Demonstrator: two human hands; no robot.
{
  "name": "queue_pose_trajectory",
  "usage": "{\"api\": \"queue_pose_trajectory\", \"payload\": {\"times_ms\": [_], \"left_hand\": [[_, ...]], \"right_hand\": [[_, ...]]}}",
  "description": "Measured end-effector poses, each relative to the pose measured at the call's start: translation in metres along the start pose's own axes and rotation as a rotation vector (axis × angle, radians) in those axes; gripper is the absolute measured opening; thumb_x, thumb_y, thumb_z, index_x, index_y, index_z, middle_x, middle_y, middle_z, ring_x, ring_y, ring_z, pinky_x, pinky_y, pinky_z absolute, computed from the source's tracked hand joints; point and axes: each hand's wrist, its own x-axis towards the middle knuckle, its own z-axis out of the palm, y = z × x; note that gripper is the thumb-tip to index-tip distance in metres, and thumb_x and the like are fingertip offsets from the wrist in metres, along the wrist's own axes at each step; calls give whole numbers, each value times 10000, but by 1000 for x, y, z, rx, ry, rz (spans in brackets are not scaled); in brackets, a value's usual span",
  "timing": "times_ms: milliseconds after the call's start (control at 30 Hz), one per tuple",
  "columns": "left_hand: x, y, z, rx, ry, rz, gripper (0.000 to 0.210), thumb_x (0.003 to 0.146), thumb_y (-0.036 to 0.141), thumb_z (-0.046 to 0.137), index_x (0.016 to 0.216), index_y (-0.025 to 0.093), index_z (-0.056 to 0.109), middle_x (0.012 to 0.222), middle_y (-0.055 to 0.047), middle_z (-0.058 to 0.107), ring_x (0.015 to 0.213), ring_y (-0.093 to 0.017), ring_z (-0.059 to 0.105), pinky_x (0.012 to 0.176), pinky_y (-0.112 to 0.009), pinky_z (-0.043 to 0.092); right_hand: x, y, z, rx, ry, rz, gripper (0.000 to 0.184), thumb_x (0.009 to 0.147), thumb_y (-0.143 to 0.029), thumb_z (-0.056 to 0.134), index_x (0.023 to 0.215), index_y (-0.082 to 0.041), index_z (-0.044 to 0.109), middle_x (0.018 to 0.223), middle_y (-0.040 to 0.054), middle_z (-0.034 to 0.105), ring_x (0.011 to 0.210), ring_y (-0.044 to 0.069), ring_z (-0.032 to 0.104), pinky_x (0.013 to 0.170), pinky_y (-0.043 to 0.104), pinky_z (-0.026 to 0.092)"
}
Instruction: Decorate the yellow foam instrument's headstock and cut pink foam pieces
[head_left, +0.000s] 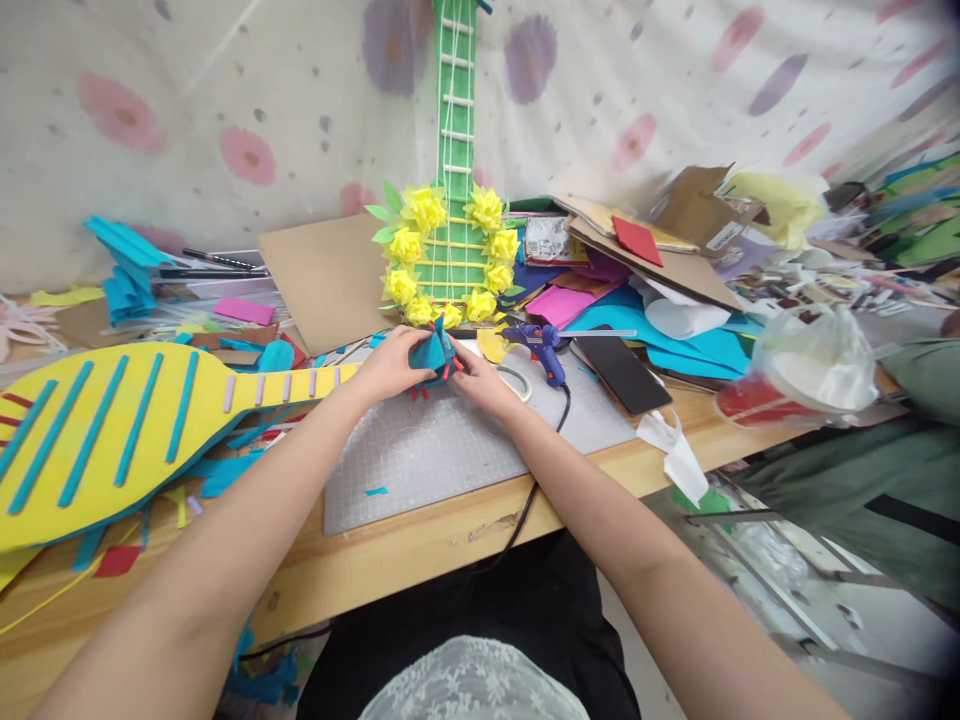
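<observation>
Over the grey cutting mat (420,470), a small teal piece with red pegs sticking out (431,355) is held between my two hands. The fingers of my left hand (390,365) are closed on its left side. My right hand (484,382) pinches at its right side, near the red pegs. The narrow striped neck of a yellow lute-shaped craft (97,430) with teal bars runs up to my left hand; whether it joins the teal piece is hidden. To the right of my right hand are a tape roll (519,383) and a blue glue gun (546,350).
A green craft guitar (456,130) with yellow paper flowers stands behind my hands. A black phone (622,370) lies right of the mat. Stacked coloured paper and cardboard (675,275) fill the back right. A bagged tub (795,370) sits beside a person's sleeve (930,380).
</observation>
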Motion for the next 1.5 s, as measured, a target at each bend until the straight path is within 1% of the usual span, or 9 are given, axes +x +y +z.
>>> {"api": "queue_pose_trajectory", "payload": {"times_ms": [167, 533, 733, 867, 967, 1100, 1167, 1267, 1500], "left_hand": [[0, -2, 1, -11, 11, -1, 577, 637, 264, 722, 1183, 158, 572, 1108, -87, 557, 1081, -232, 529, 963, -384, 427], [2, -1, 4, -3, 15, -35, 598, 623, 255, 736, 1181, 128, 564, 1112, -102, 553, 1059, -231, 533, 944, -368, 436], [2, 1, 5, 25, 15, -48, 588, 629, 259, 729, 1179, 145, 557, 1133, -102, 551, 1105, -248, 518, 957, -392, 426], [1, -1, 6, -16, 3, -29, 611, 641, 274, 720, 1209, 156, 530, 1174, -108, 549, 1140, -254, 508, 979, -415, 413], [-1, -9, 3, -147, -20, 10, 716, 647, 294, 717, 1298, 177, 443, 1257, -116, 526, 1171, -241, 505, 1004, -413, 401], [-6, -24, -15, -282, 113, -47, 572, 759, 302, 600, 1291, 168, 438, 1293, -131, 515, 1204, -208, 495, 1031, -387, 387], [-12, -31, -25, -246, 180, -111, 458, 784, 301, 566, 1218, 168, 504, 1256, -124, 541, 1162, -203, 529, 1016, -389, 406], [-21, -35, -35, -94, 175, -154, 364, 775, 291, 575, 1127, 198, 573, 1183, -90, 583, 1088, -207, 566, 985, -411, 431], [-15, -17, -26, 141, 67, -30, 393, 747, 334, 616, 1116, 201, 591, 1172, -70, 590, 1143, -231, 515, 1016, -407, 380]], "right_hand": [[-1, -6, 6, -146, -16, -97, 643, 691, -63, 415, 1305, -238, 493, 1320, 1, 529, 1276, 185, 424, 1124, 411, 256], [-3, -7, 6, -235, -30, -47, 730, 635, -43, 438, 1344, -219, 433, 1362, 30, 487, 1294, 212, 396, 1118, 422, 263], [-3, -8, 7, -227, -15, -54, 727, 603, -25, 434, 1302, -218, 475, 1339, 29, 504, 1290, 212, 399, 1122, 401, 264], [-1, -10, 4, -237, -43, -94, 712, 600, -18, 421, 1280, -220, 493, 1315, 30, 522, 1277, 211, 413, 1104, 401, 293], [0, -11, -2, -233, -59, -71, 686, 625, -40, 431, 1285, -217, 487, 1283, 43, 549, 1191, 211, 494, 1057, 413, 356], [-1, -9, -9, -173, -34, 4, 708, 629, -52, 443, 1326, -182, 451, 1338, 87, 502, 1180, 208, 510, 1024, 392, 399], [-2, -7, -9, -136, -17, 31, 717, 625, -53, 446, 1333, -172, 444, 1347, 104, 489, 1177, 209, 514, 1001, 385, 424], [-5, -3, -6, -86, 33, 55, 692, 638, -64, 442, 1320, -183, 458, 1305, 103, 519, 1109, 197, 557, 933, 369, 480], [-7, 2, 3, -36, 100, 49, 621, 670, -82, 435, 1275, -201, 507, 1223, 62, 587, 1066, 175, 576, 910, 339, 491]]}}
